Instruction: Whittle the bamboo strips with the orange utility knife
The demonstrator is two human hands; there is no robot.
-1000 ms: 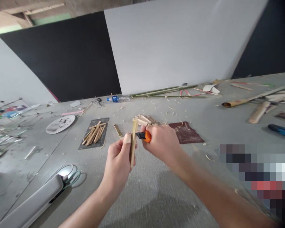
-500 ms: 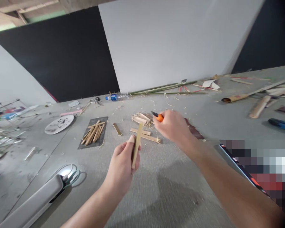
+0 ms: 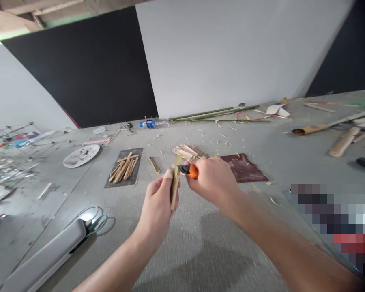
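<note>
My left hand is closed around a flat bamboo strip, which points up and away from me; a pale band wraps the thumb. In my right hand is an orange utility knife, gripped in the fist. Its dark blade lies at the strip's upper part, seemingly touching the edge. Behind the hands is a pile of split bamboo pieces, partly hidden by the right hand. A short bamboo piece lies alone to the left. Farther left, several trimmed sticks rest on a dark sheet.
A dark red sheet lies beyond my right forearm. A grey lamp-like bar with a cable is at lower left. A white disc, a plastic bottle and green bamboo rods lie farther back, with shavings scattered about.
My right hand has brought the utility knife left and down onto the bamboo strip. The left hand keeps its hold on the strip. The whole view has shifted slightly.
</note>
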